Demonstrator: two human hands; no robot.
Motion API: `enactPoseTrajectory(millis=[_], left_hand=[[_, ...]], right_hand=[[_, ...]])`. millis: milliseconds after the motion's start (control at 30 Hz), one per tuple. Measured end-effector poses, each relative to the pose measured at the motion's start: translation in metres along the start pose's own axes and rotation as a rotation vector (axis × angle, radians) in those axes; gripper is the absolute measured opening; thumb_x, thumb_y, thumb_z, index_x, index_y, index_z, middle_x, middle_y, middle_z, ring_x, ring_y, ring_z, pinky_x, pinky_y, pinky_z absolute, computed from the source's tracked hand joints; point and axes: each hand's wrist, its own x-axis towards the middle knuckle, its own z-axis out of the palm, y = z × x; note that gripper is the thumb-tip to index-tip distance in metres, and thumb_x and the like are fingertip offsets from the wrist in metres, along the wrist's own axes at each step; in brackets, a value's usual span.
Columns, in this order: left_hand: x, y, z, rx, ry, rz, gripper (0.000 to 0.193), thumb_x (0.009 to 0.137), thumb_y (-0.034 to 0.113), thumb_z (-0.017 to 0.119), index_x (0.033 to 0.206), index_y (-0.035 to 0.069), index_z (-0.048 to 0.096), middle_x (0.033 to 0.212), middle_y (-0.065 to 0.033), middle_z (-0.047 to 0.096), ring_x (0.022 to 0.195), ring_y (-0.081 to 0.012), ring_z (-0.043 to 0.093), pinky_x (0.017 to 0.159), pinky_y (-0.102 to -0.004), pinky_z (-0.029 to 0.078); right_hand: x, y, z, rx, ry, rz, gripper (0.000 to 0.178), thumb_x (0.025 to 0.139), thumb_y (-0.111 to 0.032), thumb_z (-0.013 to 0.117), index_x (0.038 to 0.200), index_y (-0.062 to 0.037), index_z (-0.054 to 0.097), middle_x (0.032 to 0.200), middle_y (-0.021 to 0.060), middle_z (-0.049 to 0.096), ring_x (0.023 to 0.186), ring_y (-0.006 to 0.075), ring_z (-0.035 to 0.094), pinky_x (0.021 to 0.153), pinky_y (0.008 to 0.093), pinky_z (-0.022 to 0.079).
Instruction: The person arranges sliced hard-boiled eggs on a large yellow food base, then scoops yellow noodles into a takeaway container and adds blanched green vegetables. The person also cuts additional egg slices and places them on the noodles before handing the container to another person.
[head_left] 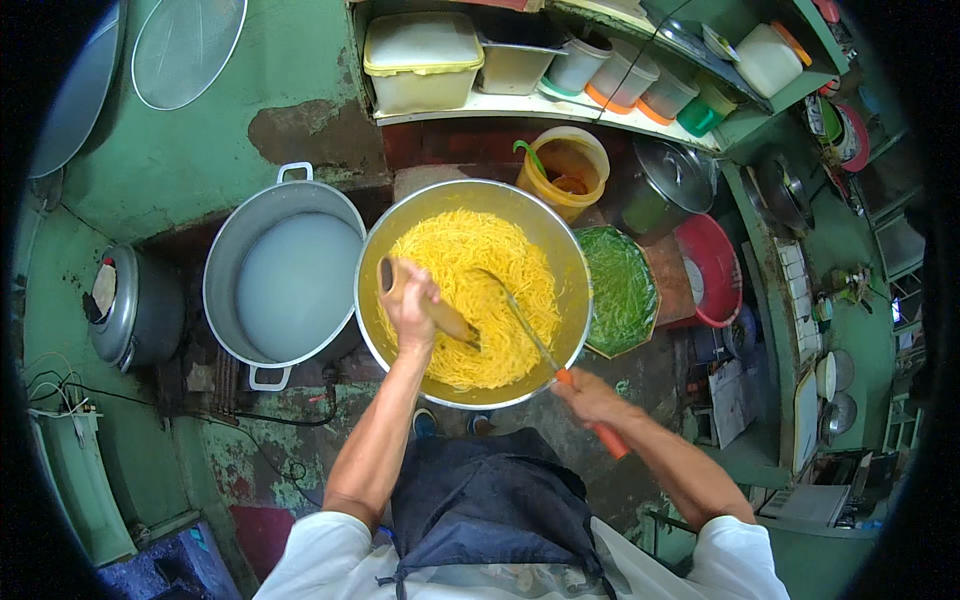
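A wide metal basin (565,262) full of yellow noodles (480,235) stands in front of me. My left hand (410,308) is closed around a wooden paddle (452,322), its lower end in the noodles and its rounded top poking out beside my fingers. With fingers wrapped around an orange handle, my right hand (592,400) holds a long metal ladle (527,328) over the basin's near right rim. Its head is partly sunk in the noodles, so I cannot tell its full shape.
Left of the basin stands a big aluminium pot (225,270) of cloudy liquid, with a lidded pot (145,310) beyond. A tray of green leafy strips (618,290), a yellow bucket (562,205) and a red tub (722,275) sit to the right. A shelf of containers (425,90) runs behind.
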Motion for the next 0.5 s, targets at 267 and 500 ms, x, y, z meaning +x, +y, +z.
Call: enactPoseTrajectory(millis=[267, 500], left_hand=[[0.03, 0.092, 0.0, 0.001, -0.152, 0.174, 0.011, 0.087, 0.011, 0.057, 0.089, 0.007, 0.047, 0.07, -0.0012, 0.048, 0.057, -0.0097, 0.047, 0.053, -0.025, 0.04], [0.025, 0.112, -0.036, 0.101, 0.071, 0.471, 0.013, 0.086, 0.011, 0.055, 0.089, 0.009, 0.043, 0.073, -0.002, 0.041, 0.062, -0.0105, 0.042, 0.058, -0.026, 0.04]], right_hand=[[0.013, 0.028, -0.04, -0.268, 0.5, -0.156, 0.043, 0.094, -0.035, 0.05, 0.116, 0.0023, 0.05, 0.1, 0.03, 0.064, 0.096, 0.0457, 0.062, 0.084, 0.0498, 0.048], [0.116, -0.011, -0.067, 0.068, 0.122, -0.078, 0.046, 0.094, -0.04, 0.05, 0.117, -0.0004, 0.052, 0.084, 0.0142, 0.065, 0.075, 0.0314, 0.064, 0.073, 0.0428, 0.051]])
